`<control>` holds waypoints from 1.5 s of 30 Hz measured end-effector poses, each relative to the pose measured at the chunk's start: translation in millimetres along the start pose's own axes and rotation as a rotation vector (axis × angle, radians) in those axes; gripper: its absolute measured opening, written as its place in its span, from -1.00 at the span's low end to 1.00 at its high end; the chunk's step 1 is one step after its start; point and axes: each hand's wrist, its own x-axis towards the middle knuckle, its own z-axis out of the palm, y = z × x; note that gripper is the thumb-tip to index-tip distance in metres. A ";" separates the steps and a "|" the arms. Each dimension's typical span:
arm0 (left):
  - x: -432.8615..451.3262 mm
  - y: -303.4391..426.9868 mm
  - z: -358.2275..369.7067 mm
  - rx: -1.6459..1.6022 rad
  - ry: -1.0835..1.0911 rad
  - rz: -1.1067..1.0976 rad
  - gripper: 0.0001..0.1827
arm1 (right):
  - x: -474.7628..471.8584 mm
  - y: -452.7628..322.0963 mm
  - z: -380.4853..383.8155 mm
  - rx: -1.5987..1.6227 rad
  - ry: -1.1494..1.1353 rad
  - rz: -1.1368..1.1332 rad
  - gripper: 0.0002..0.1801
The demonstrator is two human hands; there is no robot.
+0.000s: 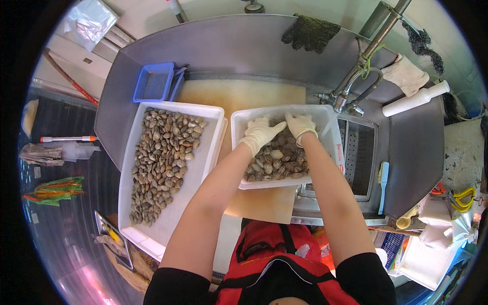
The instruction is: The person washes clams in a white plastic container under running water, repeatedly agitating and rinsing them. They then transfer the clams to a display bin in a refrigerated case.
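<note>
My left hand (260, 133), in a pale rubber glove, rests on the clams at the left of a white plastic tub (244, 111). My right hand (302, 127), gloved alike, reaches into the same tub, close beside it; its fingertips dip among the shells. Water seems to cover part of the clams (276, 162) in this tub, and the undersides of both hands are hidden, so a grip on any shell cannot be made out. On the left, a larger white tray (194, 171) holds a broad layer of clams (164, 164).
Blue plastic baskets (153, 82) stand behind the larger tray. A metal faucet (341, 103) hangs over a sink with a perforated insert (358, 152) at the right. A blue-handled brush (383, 187) and a white bottle (415, 99) lie farther right. A dark glove (310, 32) drapes over the back rim.
</note>
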 end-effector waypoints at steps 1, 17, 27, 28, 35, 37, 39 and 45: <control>2.7 -0.7 3.6 -0.035 -0.018 0.032 0.00 | 1.0 -0.2 2.5 0.071 -0.014 -0.031 -0.38; -68.6 13.1 1.6 0.415 -0.166 0.343 0.27 | -116.4 -8.8 -24.1 -0.135 -0.275 -0.237 -0.02; -94.0 -25.6 -35.9 0.374 -0.179 0.470 -0.03 | -129.9 43.9 -57.2 -0.107 -0.190 -0.318 -0.48; -103.3 -28.5 -33.1 0.443 -0.150 0.448 -0.01 | -135.1 44.6 -58.6 -0.123 -0.199 -0.276 -0.48; -111.2 -28.4 -10.9 0.324 -0.140 0.370 0.08 | -107.0 -2.1 -32.1 -0.057 0.175 -0.358 -0.52; -111.2 -29.2 -11.6 0.328 -0.118 0.405 0.06 | -88.0 -12.0 -25.6 -0.115 0.051 -0.303 -0.56; -115.3 -32.1 -13.3 0.299 -0.126 0.395 0.08 | -74.0 -13.9 -22.5 -0.195 -0.034 -0.347 -0.62; -128.2 -47.1 -13.5 0.081 -0.040 0.423 0.01 | -63.6 -13.6 -18.4 -0.386 -0.194 -0.267 -0.66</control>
